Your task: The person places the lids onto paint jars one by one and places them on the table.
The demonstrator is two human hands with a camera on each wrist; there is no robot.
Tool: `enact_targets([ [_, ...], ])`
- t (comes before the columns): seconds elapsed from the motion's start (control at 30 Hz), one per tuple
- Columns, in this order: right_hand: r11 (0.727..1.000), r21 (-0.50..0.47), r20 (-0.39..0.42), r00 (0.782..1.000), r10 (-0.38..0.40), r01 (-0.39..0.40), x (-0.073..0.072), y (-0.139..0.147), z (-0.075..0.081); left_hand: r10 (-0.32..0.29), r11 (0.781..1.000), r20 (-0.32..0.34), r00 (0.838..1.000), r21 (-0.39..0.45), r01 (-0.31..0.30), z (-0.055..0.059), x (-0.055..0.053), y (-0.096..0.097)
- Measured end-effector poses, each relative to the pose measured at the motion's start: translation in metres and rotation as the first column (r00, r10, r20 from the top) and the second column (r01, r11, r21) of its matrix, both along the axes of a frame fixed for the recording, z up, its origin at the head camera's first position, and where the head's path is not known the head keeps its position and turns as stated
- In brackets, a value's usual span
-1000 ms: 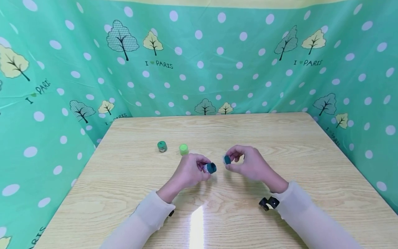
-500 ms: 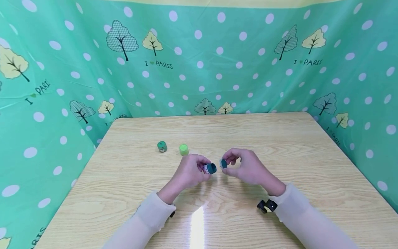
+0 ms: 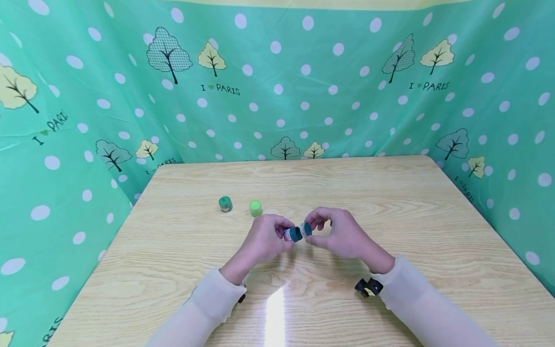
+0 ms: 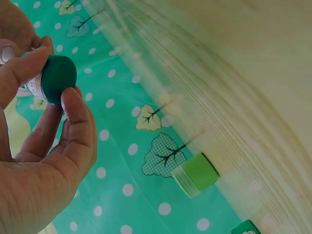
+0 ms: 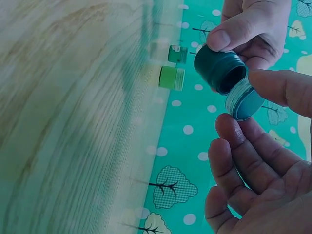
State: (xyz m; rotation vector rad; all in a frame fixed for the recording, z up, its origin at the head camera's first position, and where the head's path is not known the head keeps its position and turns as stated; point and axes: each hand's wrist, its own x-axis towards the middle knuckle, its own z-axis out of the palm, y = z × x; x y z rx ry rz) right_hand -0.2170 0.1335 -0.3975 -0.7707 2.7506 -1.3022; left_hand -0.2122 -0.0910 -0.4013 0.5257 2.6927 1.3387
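Observation:
My left hand [image 3: 267, 237] grips a small dark teal paint jar [image 5: 214, 66] above the table, its uncovered mouth tilted toward the right hand. Between thumb and fingertips, my right hand [image 3: 341, 234] pinches the jar's lid [image 5: 249, 103], a shallow teal disc with a clear rim. In the right wrist view the lid's edge is right at the jar's mouth, at an angle to it; I cannot tell whether they touch. The left wrist view shows the jar's rounded teal base [image 4: 61, 78] between the left fingers.
Two other small jars stand on the wooden table [image 3: 195, 270], left of and beyond the hands: a light green jar [image 3: 256, 208] and a dark green jar [image 3: 225, 204]. A polka-dot curtain [image 3: 277, 86] hangs behind the table and at its sides.
My right hand has moved left with the lid, bringing it from a gap away up to the jar's mouth. The left hand and its jar have stayed nearly still.

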Motion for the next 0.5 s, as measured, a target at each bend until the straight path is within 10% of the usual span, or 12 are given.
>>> enact_targets([
  [0.5,1.0,0.014,-0.016,1.0,0.0,0.001,0.0039,-0.0045,0.0032,0.004,1.0,-0.009,1.0,0.008,-0.004,-0.0009,0.0001,-0.0007],
])
